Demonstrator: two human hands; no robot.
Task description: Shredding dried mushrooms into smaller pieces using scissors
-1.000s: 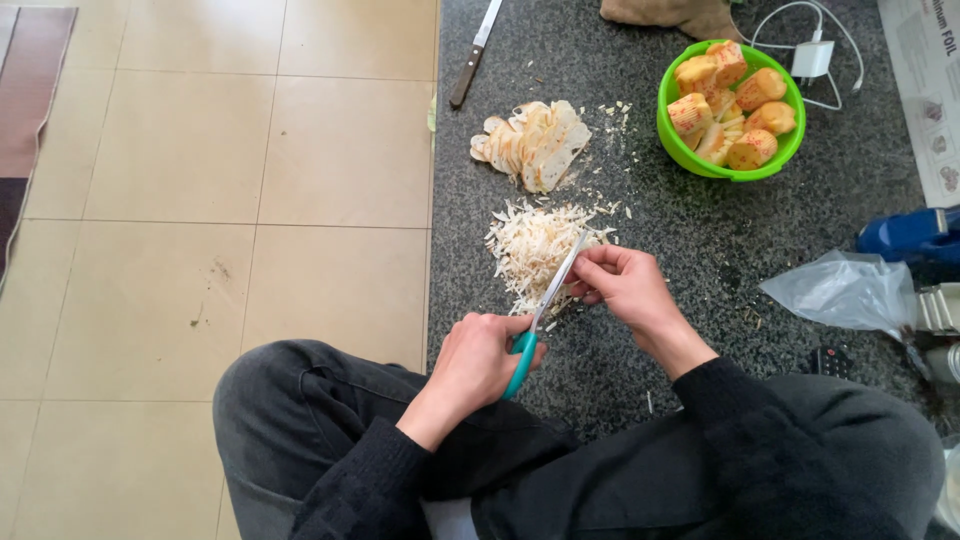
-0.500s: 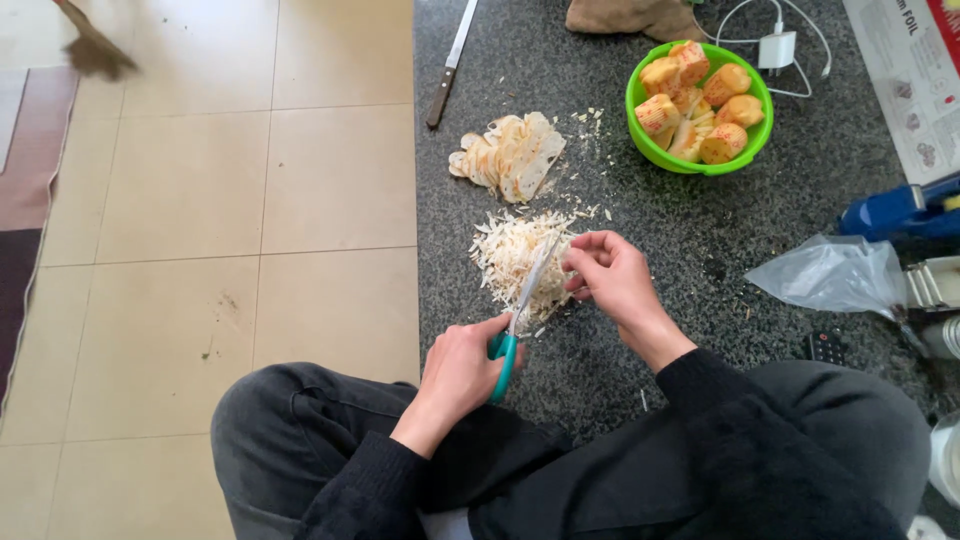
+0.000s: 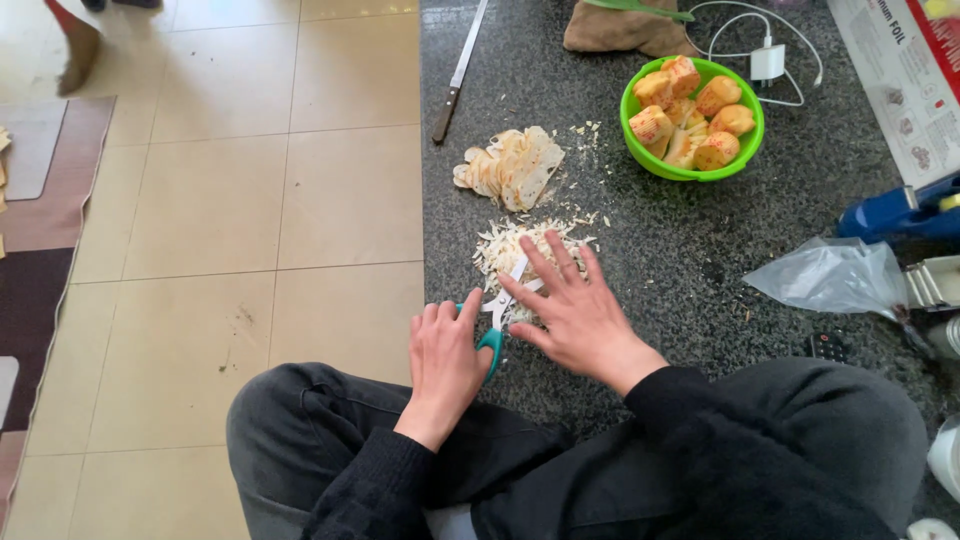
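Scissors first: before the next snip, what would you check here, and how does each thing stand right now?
1. Left hand on the teal handle of the scissors: ok, the grip is closed around it.
2. Right hand away from the blades: not ok, its spread fingers lie flat right beside them.
3. Blades open or shut: cannot tell, the hands hide them.
4. Pile of shreds within reach: ok, it lies under the right fingertips.
5. Uncut slices at hand: ok, just beyond the shreds.
6. Knife out of the way: ok, far up the dark slab.
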